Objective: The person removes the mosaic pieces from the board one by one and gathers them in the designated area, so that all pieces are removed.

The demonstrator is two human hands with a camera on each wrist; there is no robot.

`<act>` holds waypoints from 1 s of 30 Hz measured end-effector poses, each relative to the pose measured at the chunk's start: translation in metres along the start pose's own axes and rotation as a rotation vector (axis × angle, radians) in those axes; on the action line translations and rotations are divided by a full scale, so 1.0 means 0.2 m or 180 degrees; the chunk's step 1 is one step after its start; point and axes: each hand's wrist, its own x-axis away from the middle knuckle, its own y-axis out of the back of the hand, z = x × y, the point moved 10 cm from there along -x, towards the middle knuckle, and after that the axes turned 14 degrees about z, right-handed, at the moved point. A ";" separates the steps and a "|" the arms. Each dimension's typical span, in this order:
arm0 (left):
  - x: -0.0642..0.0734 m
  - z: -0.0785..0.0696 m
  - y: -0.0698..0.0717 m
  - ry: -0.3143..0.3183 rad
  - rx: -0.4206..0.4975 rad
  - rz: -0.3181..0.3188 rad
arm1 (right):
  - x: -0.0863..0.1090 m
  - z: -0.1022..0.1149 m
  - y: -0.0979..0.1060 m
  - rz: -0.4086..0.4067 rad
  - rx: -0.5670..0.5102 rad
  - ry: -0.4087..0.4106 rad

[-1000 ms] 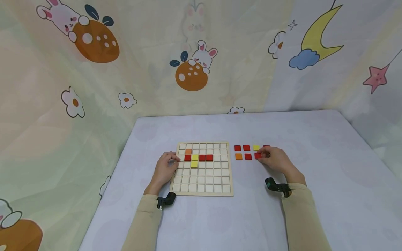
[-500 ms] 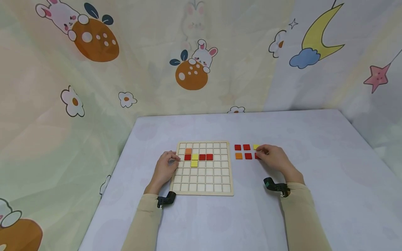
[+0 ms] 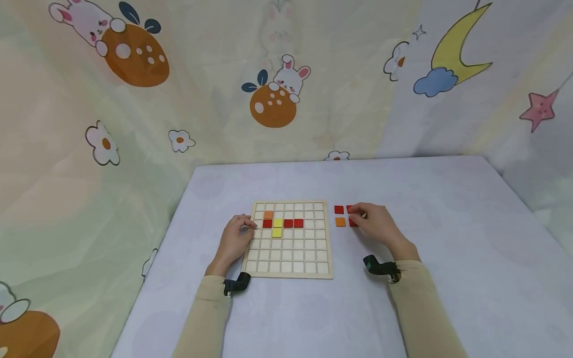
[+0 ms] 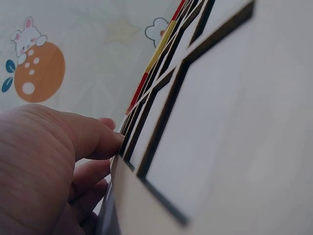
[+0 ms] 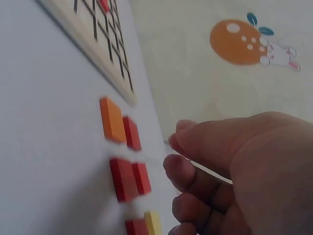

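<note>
A wooden grid board lies on the table. In it sit an orange tile, several red tiles and two yellow ones. My left hand grips the board's left edge, the thumb on its rim in the left wrist view. Over the loose tiles right of the board hovers my right hand, thumb and index tips close together. I cannot tell whether they hold a tile. Under it the right wrist view shows an orange tile, red tiles and a yellow tile.
A pale cloth covers the table, its back edge close to a printed curtain. Black wrist cameras sit on both wrists near the sleeves.
My right hand has moved left along the loose tiles, from the right end of the rows to their second column. My left hand has stayed at the board's edge.
</note>
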 end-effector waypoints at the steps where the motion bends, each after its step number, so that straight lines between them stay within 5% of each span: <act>1: 0.00 0.00 0.01 0.0003 0.0003 -0.0008 | -0.01 0.03 -0.01 0.0014 -0.0029 0.0040; 10: 0.02 0.03 0.04 0.0096 0.0060 -0.0039 | -0.05 0.24 -0.11 0.0127 -0.0088 0.0455; 30: 0.02 0.01 0.02 0.0035 0.0040 -0.0077 | -0.02 0.41 -0.34 0.0141 -0.0053 0.0673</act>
